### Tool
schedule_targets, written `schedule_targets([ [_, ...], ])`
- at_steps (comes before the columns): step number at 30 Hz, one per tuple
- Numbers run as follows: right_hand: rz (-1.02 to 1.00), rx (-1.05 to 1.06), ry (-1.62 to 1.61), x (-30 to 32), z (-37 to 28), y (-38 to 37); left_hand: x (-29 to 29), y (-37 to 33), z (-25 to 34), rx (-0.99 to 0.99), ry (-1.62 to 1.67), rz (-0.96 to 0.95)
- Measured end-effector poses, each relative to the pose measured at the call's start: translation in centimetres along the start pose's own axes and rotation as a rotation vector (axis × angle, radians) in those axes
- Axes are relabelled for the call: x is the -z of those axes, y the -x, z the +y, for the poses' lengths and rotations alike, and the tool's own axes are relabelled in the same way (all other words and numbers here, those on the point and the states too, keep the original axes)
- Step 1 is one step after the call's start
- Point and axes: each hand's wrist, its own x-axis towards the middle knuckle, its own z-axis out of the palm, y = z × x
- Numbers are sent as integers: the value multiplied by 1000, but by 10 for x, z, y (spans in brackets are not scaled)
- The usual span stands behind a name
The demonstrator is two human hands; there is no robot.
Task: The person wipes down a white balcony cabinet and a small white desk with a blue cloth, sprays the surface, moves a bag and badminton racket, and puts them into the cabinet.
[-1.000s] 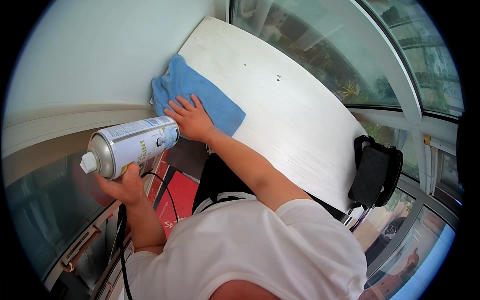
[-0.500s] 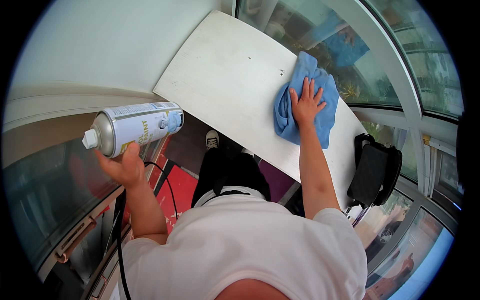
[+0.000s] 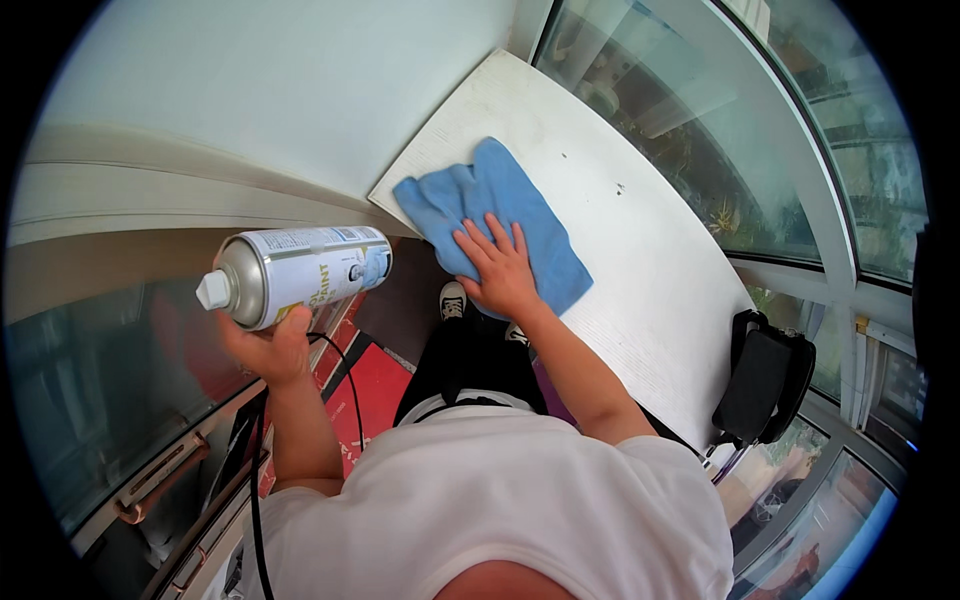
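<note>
A spray paint can point(image 3: 322, 262) with a white and silver body lies on its side in the grip of my left hand point(image 3: 272, 348), its white nozzle pointing left. The fingers behind the can are hidden. My right hand point(image 3: 502, 272) is flat with its fingers extended on a blue cloth point(image 3: 550, 250), pressing it against the white tabletop point(image 3: 650, 270). The cloth is spread out, with its left part hanging over the table's near edge.
A black bag point(image 3: 765, 380) sits at the table's right end. Windows point(image 3: 640, 120) line the far right side, and a pale wall point(image 3: 270, 100) stands at the left. A black cable point(image 3: 355, 385) hangs by my left arm.
My right hand has swept the cloth leftward across the table to its near left edge, and the cloth has spread wider. The can sits slightly further right and lower in view.
</note>
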Motion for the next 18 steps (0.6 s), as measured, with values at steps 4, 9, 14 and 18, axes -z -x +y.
schedule_targets([
  [4, 93, -183, 144, 33, 41, 25, 3, -12, -5, 5, -54, -28],
  [9, 320, -516, 296, 45, 126, -80, 4, -21, -12, -107, -222, -172],
  [14, 281, -342, 241, -5, 90, -182, -2, -29, -8, -170, -314, -236],
  [18, 239, -42, 75, -43, 18, -153, -7, -27, -5, -198, -354, -234],
])
